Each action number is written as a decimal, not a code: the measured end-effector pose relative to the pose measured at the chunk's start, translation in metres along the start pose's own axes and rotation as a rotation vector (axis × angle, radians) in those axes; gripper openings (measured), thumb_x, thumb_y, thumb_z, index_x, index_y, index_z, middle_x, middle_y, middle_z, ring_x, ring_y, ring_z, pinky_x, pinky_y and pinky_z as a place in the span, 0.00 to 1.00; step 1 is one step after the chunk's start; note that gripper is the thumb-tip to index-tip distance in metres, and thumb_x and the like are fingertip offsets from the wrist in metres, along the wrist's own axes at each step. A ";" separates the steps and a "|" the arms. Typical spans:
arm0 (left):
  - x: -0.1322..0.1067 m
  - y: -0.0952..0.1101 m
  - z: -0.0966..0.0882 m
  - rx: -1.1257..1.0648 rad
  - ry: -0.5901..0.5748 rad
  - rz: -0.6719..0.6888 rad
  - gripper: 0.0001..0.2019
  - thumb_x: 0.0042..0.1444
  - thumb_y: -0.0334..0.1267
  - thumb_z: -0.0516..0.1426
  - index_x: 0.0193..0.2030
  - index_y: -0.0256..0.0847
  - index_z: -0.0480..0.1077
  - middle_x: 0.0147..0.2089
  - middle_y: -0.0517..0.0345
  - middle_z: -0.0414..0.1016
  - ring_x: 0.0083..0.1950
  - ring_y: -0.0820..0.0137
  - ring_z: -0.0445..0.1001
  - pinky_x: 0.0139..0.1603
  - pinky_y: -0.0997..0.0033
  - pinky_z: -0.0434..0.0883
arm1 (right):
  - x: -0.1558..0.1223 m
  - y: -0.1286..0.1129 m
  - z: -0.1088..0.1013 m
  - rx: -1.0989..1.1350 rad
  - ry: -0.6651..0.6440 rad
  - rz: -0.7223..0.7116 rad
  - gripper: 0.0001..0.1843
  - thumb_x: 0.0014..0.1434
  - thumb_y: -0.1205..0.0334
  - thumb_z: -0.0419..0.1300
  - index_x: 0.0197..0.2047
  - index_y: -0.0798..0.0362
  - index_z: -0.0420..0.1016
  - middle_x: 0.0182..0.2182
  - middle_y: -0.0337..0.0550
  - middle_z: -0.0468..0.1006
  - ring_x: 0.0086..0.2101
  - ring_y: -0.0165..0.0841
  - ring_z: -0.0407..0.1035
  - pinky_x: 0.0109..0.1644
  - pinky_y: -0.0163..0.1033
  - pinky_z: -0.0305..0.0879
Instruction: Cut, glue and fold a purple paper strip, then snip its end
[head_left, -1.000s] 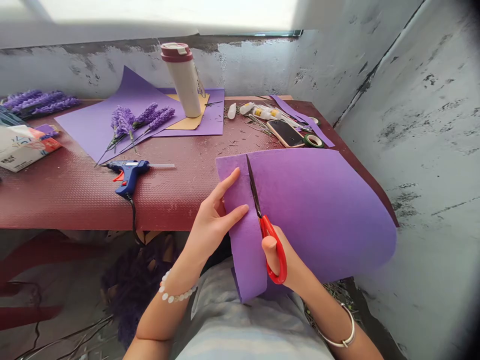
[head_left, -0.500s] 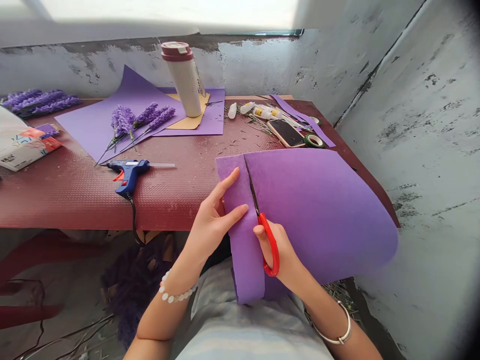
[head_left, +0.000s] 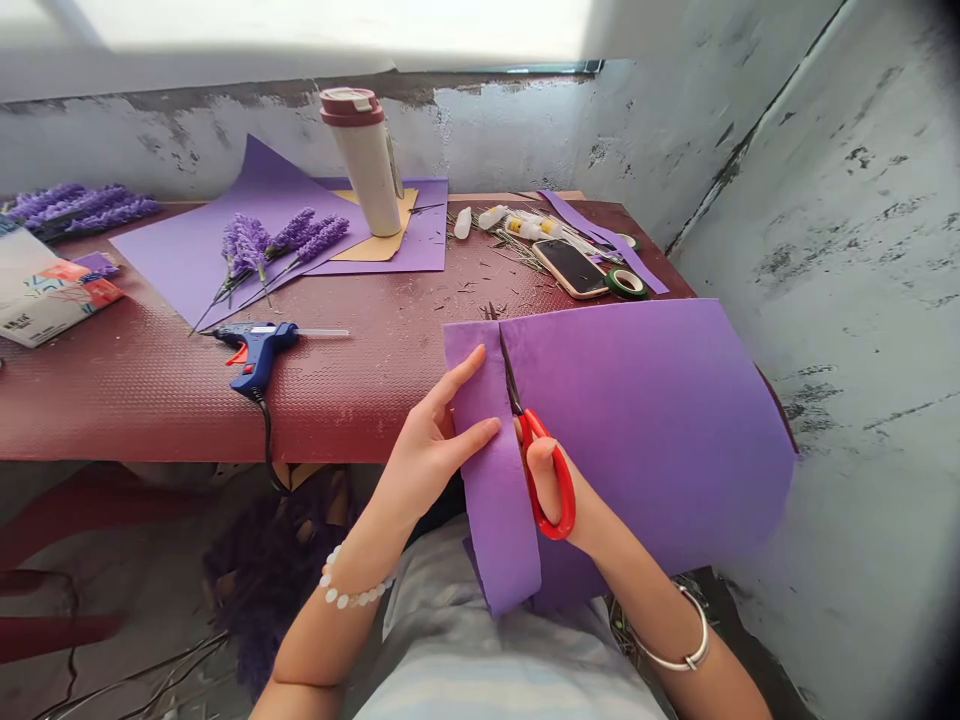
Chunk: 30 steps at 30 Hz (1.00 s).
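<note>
My left hand (head_left: 431, 445) pinches the narrow left strip of a purple foam sheet (head_left: 652, 420), thumb and fingers lying on its front. My right hand (head_left: 570, 500) grips red-handled scissors (head_left: 536, 450), thumb through the upper loop. The dark blades run up the cut line, almost reaching the sheet's far edge. The strip hangs down over my lap. The rest of the sheet spreads to the right, over the corner of the dark red table (head_left: 135, 380).
On the table lie a blue glue gun (head_left: 255, 350), purple lavender stems (head_left: 274, 245) on a purple sheet, a white tumbler (head_left: 364, 160), a phone (head_left: 577, 268), green tape (head_left: 626, 283) and glue bottles. A box (head_left: 45, 295) sits left. Walls close in behind and right.
The scissors have advanced up the sheet, lengthening the cut nearly to the far edge. The sheet has flattened and shifted slightly toward me; my left hand keeps its hold on the strip.
</note>
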<state>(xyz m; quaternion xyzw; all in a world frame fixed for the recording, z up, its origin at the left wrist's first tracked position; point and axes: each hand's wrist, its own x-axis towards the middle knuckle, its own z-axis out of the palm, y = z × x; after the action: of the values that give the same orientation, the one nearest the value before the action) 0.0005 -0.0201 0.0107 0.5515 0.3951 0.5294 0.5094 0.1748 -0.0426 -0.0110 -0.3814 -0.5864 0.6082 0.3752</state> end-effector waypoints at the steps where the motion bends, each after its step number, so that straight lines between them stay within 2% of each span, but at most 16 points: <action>1: 0.001 0.000 -0.001 0.007 0.018 -0.008 0.35 0.57 0.40 0.70 0.71 0.49 0.68 0.76 0.54 0.65 0.78 0.53 0.61 0.75 0.56 0.66 | -0.001 -0.003 -0.001 0.004 -0.029 0.007 0.36 0.61 0.19 0.44 0.35 0.47 0.61 0.24 0.35 0.63 0.24 0.32 0.56 0.27 0.41 0.58; 4: 0.006 0.001 -0.003 0.012 0.068 -0.023 0.36 0.58 0.40 0.69 0.73 0.47 0.65 0.78 0.52 0.61 0.78 0.51 0.61 0.73 0.54 0.69 | -0.003 -0.009 -0.004 0.000 -0.087 0.008 0.36 0.61 0.19 0.44 0.37 0.47 0.61 0.27 0.36 0.65 0.24 0.31 0.57 0.27 0.40 0.58; 8: 0.013 0.002 -0.004 -0.044 0.086 -0.007 0.36 0.57 0.39 0.69 0.73 0.47 0.66 0.79 0.52 0.60 0.78 0.52 0.60 0.72 0.58 0.71 | -0.003 -0.008 -0.005 0.017 -0.107 0.009 0.37 0.60 0.19 0.44 0.39 0.48 0.63 0.26 0.34 0.65 0.24 0.30 0.58 0.27 0.39 0.59; 14: 0.016 0.005 -0.007 -0.095 0.114 -0.004 0.36 0.55 0.37 0.70 0.70 0.45 0.68 0.78 0.51 0.62 0.78 0.54 0.60 0.74 0.60 0.68 | 0.000 -0.002 -0.005 0.082 -0.114 0.080 0.40 0.57 0.17 0.45 0.40 0.48 0.63 0.26 0.31 0.60 0.22 0.26 0.55 0.25 0.35 0.56; 20: 0.016 0.003 -0.010 -0.033 0.110 -0.045 0.37 0.55 0.39 0.69 0.71 0.45 0.67 0.78 0.50 0.62 0.78 0.53 0.61 0.74 0.57 0.67 | 0.002 0.004 -0.009 0.076 -0.124 0.088 0.41 0.57 0.16 0.42 0.41 0.49 0.64 0.25 0.32 0.62 0.23 0.28 0.56 0.26 0.35 0.56; 26: 0.024 0.008 -0.016 -0.050 0.126 -0.036 0.37 0.54 0.39 0.70 0.71 0.44 0.68 0.77 0.50 0.64 0.76 0.52 0.64 0.72 0.58 0.70 | 0.001 -0.005 -0.010 0.078 -0.167 0.121 0.38 0.59 0.18 0.46 0.39 0.49 0.63 0.26 0.31 0.59 0.23 0.25 0.50 0.22 0.33 0.49; 30: 0.035 0.017 -0.021 -0.068 0.110 -0.056 0.38 0.52 0.37 0.70 0.70 0.42 0.69 0.74 0.48 0.69 0.74 0.50 0.67 0.72 0.55 0.70 | 0.000 -0.009 -0.011 0.041 -0.162 0.124 0.38 0.61 0.19 0.46 0.40 0.50 0.64 0.28 0.33 0.62 0.24 0.25 0.53 0.23 0.32 0.53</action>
<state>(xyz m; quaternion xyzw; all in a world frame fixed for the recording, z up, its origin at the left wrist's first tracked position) -0.0179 0.0142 0.0320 0.4928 0.4197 0.5572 0.5201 0.1847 -0.0376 -0.0025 -0.3589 -0.5775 0.6710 0.2958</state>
